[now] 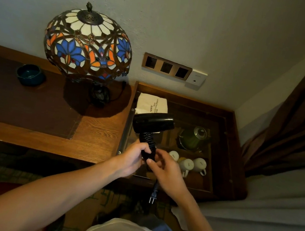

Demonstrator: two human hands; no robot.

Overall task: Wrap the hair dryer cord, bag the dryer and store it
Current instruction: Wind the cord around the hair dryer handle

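Note:
A black hair dryer (153,122) is held upright over a wooden cabinet, its barrel lying sideways at the top. Its black cord (147,139) is coiled around the handle. My left hand (133,158) grips the lower handle over the coils. My right hand (165,169) pinches the cord just below the handle. The plug (153,194) hangs loose beneath my hands. A white cloth bag (152,103) with printed text lies in the cabinet behind the dryer.
The glass-topped cabinet (227,145) holds a green kettle (193,137) and white cups (188,164). A stained-glass lamp (88,43) and a teal bowl (30,74) stand on the desk (95,136) at left. Wall sockets (166,66) are behind. A brown curtain (293,125) hangs right.

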